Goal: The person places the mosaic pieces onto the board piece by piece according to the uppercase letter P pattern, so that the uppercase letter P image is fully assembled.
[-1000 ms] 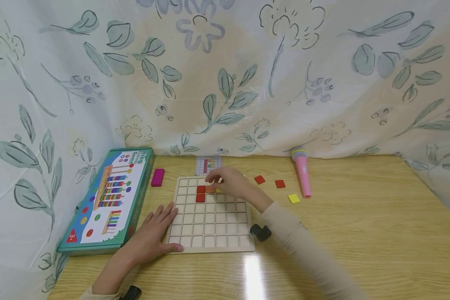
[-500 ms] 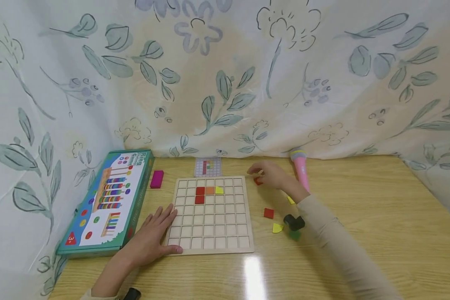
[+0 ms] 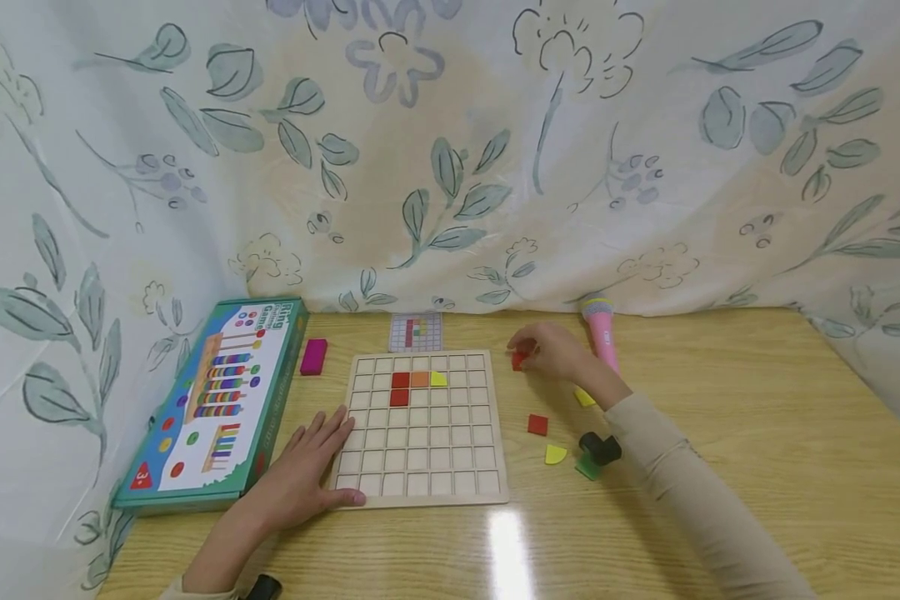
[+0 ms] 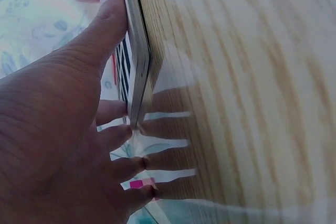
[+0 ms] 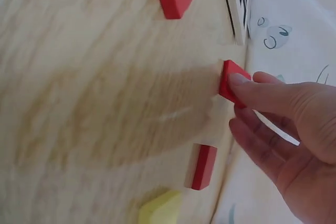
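Observation:
My right hand (image 3: 558,354) pinches a red square tile (image 5: 233,85) between thumb and fingers, right of the board's far corner. Most of that tile shows in the right wrist view. My left hand (image 3: 307,462) lies with fingers spread along the left edge of a wooden grid board (image 3: 420,504), its thumb on the near corner. Set in the board's upper cells are two red tiles (image 3: 399,398), an orange tile (image 3: 420,380) and a yellow piece (image 3: 438,380). Behind the board lies a pattern card (image 3: 416,333).
Right of the board lie a red tile (image 3: 537,425), yellow pieces (image 3: 555,455) and a green piece (image 3: 587,468). Another red tile (image 5: 205,167) is near the right hand. A pink toy microphone (image 3: 602,333), a magenta block (image 3: 313,357) and a game box (image 3: 213,404) stand around.
My right hand has left the board's upper cells, where an orange tile and a yellow piece now show uncovered. It moved right and took hold of a red tile. The left hand stayed put.

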The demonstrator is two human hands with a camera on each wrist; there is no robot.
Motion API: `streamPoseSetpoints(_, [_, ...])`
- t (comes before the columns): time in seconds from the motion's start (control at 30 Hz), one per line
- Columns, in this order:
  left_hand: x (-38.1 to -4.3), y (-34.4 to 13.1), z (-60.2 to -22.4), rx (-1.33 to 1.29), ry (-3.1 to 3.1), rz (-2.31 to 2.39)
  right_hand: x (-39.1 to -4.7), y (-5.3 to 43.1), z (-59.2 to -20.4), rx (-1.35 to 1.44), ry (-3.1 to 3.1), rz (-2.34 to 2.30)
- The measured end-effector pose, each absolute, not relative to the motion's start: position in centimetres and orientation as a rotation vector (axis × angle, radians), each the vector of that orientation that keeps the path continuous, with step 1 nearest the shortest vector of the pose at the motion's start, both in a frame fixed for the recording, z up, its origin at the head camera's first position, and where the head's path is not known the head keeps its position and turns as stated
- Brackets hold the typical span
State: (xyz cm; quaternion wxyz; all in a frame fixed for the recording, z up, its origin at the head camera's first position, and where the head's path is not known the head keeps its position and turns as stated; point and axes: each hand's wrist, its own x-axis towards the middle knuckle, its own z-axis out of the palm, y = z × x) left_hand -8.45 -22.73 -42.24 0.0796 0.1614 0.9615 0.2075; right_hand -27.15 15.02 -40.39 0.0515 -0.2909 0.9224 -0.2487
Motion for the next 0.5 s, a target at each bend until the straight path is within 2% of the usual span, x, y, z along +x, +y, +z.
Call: streamPoseSetpoints(0.5, [-8.5, -22.8, -42.6, 0.469, 2.875, 0.629, -25.5, 11.4, -38.8, -1.047, 2.666, -1.041])
